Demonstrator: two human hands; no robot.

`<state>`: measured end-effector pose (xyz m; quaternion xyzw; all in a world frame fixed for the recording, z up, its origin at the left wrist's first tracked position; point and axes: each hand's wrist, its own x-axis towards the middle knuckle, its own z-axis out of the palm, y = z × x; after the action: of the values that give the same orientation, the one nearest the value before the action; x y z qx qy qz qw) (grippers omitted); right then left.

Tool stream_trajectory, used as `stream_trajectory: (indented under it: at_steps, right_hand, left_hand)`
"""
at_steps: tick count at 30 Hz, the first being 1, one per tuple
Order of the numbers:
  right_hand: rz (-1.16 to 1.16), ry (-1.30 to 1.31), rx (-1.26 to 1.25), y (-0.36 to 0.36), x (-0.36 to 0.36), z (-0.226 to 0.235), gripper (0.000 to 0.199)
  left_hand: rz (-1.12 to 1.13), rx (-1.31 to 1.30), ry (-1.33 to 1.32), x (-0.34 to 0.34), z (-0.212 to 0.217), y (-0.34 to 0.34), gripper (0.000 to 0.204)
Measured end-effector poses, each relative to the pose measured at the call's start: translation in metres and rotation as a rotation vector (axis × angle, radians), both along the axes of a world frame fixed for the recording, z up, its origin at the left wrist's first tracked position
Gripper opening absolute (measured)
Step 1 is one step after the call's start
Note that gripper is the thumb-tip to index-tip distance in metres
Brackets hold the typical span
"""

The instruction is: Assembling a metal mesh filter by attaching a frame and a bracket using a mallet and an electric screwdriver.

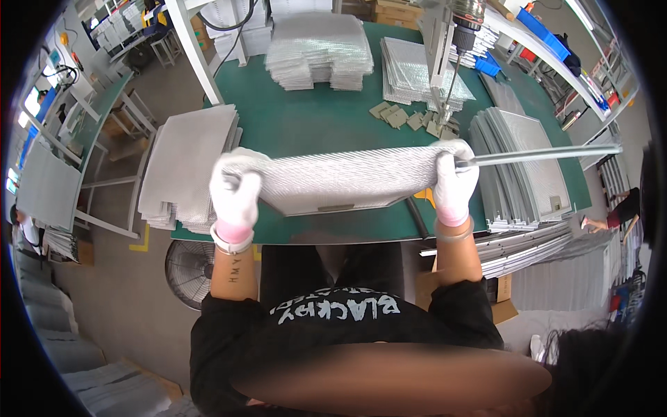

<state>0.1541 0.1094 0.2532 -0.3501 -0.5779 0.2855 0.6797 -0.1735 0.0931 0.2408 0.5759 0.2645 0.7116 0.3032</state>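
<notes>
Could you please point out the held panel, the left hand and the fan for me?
Held panel (347, 177): head view, middle of its textured face.
Left hand (237, 189): head view, middle of its white glove.
Fan (188, 274): head view, its round wire guard.

Drill — cut off at the top; orange piece — partly behind the panel.

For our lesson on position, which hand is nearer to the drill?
Right. The right hand grips the right end of the grey panel, below the drill in the picture; the left hand holds its left end, much farther left.
</notes>
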Motion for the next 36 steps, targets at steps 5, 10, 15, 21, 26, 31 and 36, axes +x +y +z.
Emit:
stream_trajectory:
  at_steps: [5, 10, 15, 21, 26, 31, 36]
  right_hand:
    - [-0.045, 0.124, 0.15, 0.002, 0.001, -0.031, 0.02]
    - [0.224, 0.263, 0.078, 0.012, 0.02, -0.048, 0.075]
    - [0.117, -0.3, -0.022, 0.008, 0.027, -0.085, 0.046]
    - [-0.29, -0.474, 0.198, 0.025, 0.004, -0.144, 0.037]
    - [-0.45, -0.515, 0.134, 0.031, -0.008, -0.158, 0.031]
    - [-0.277, -0.446, -0.061, -0.024, -0.008, -0.101, 0.024]
    - [0.318, -0.518, -0.039, -0.072, 0.008, -0.083, 0.049]
  left_hand:
    - [-0.097, 0.066, 0.008, 0.008, -0.005, 0.002, 0.014]
    - [0.045, 0.03, 0.07, 0.003, -0.001, 0.013, 0.011]
    - [0.037, -0.082, 0.009, 0.003, -0.001, 0.034, 0.009]
    - [0.114, -0.154, 0.01, -0.003, -0.007, 0.047, 0.015]
    - [0.117, -0.163, -0.028, 0.007, 0.006, 0.048, 0.012]
    - [0.295, -0.174, 0.236, -0.015, 0.009, 0.026, 0.012]
    - [0.242, -0.297, 0.237, -0.039, -0.009, -0.012, 0.019]
